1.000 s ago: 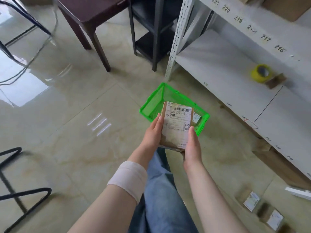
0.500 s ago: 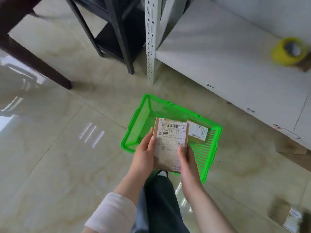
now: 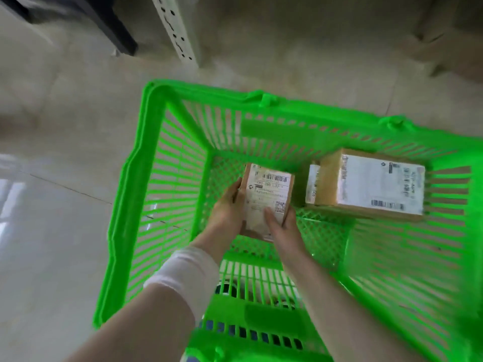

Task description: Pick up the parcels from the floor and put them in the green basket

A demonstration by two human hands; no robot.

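The green basket (image 3: 136, 205) fills most of the view on the tiled floor. Both my hands reach down inside it and hold a small brown parcel (image 3: 266, 194) with a white barcode label, low near the basket's bottom at its left part. My left hand (image 3: 227, 210) grips the parcel's left edge; my right hand (image 3: 282, 226) holds its lower right corner with the thumb on the label. A larger labelled parcel (image 3: 371, 186) lies in the basket to the right, with another parcel (image 3: 312, 184) partly hidden beneath it.
A white perforated shelf post (image 3: 177, 27) and a dark furniture leg (image 3: 109, 24) stand on the floor beyond the basket. A cardboard piece (image 3: 449, 37) lies at the top right. Glossy tiled floor (image 3: 52, 231) spreads to the left.
I have bent down close to the basket. Both hands have lowered the small parcel from above the rim down inside the basket.
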